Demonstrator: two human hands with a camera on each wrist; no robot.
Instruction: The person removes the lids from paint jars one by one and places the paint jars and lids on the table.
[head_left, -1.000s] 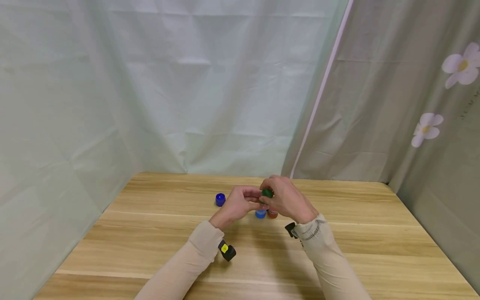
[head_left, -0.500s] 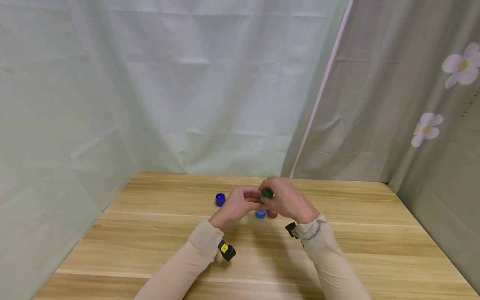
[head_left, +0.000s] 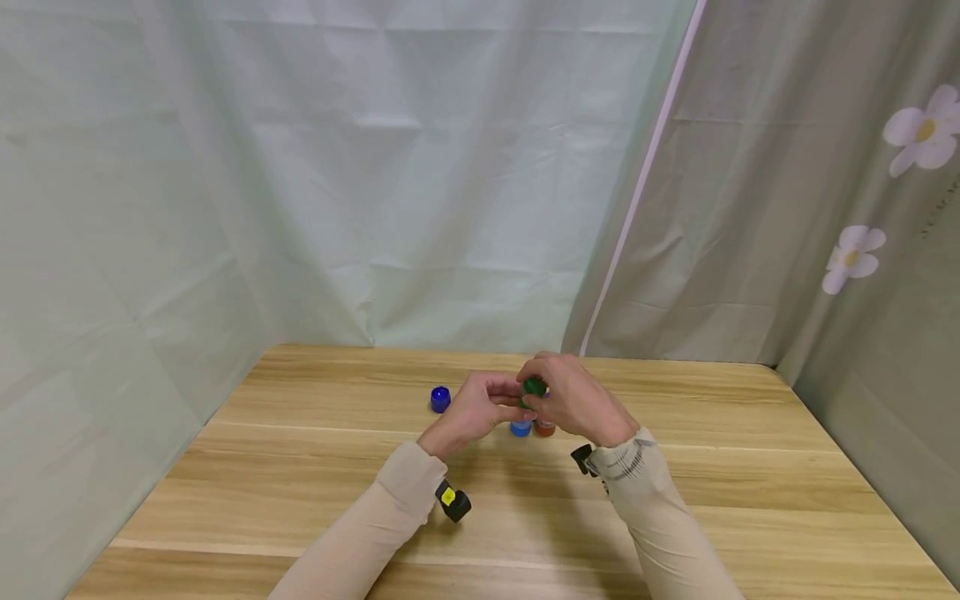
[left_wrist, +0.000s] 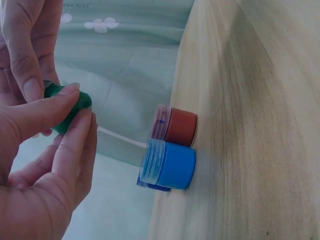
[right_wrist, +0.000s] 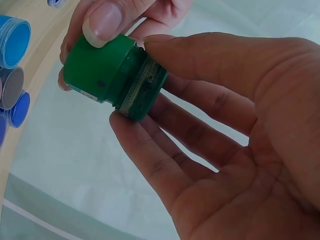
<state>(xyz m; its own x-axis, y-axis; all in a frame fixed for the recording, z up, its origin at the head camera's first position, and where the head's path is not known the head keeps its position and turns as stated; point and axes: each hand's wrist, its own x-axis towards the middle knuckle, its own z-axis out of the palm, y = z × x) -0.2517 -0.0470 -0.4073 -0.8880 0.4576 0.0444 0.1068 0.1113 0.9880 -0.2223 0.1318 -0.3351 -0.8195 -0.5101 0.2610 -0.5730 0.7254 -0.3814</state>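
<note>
Above the table, both hands meet at a small green paint jar (right_wrist: pixel 97 70) with a clear screw lid (right_wrist: pixel 145 87). My left hand (head_left: pixel 472 412) pinches the jar's body between thumb and fingers. From the other side, my right hand (head_left: pixel 576 402) grips the lid with thumb and fingertips. The jar lies tilted on its side in the right wrist view, and its lid sits against the body. Below the hands, a light blue paint jar (left_wrist: pixel 177 166) and a red-brown paint jar (left_wrist: pixel 183 126) stand side by side on the table.
A dark blue paint jar (head_left: pixel 440 400) stands on the wooden table (head_left: pixel 337 467), left of the hands. Pale curtains (head_left: pixel 450 167) hang behind the table's far edge and along its sides. More jars show at the left edge of the right wrist view.
My right hand has shifted very slightly to the left over the green jar, its fingers changing position a little around the lid. The left hand and the standing jars have stayed put.
</note>
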